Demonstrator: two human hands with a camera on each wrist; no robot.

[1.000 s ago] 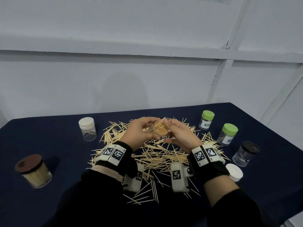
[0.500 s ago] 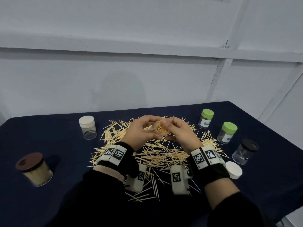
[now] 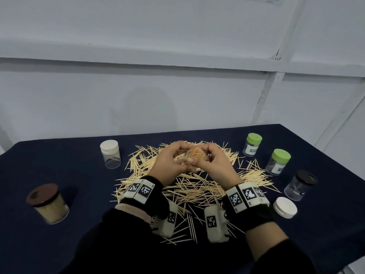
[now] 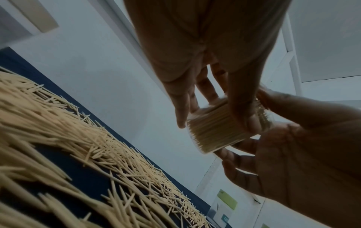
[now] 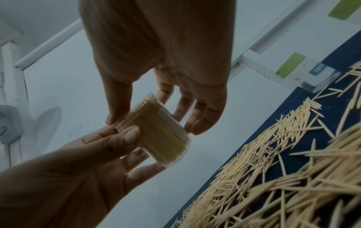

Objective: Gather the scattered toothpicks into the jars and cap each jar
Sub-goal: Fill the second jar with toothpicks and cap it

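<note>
Above the toothpick pile (image 3: 189,180) mid-table (image 3: 59,159), left hand (image 3: 169,165) and right hand (image 3: 215,167) both grip one uncapped clear jar (image 3: 196,155) packed with toothpicks. Loose white lid (image 3: 285,207) by right wrist. Capped jars around: white (image 3: 110,154) and brown (image 3: 48,203) left, two green (image 3: 252,144) (image 3: 278,162) and black (image 3: 300,184) right.

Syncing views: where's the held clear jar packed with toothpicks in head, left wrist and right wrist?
Head: clear jar at centre, above the pile, gripped between left hand and right hand, mouth towards the camera.
Left wrist: jar right of centre, tilted, fingers on its side.
Right wrist: jar centre-left, tilted.
Shared landmark: scattered toothpicks on the dark table, lower left in left wrist, lower right in right wrist.
</note>
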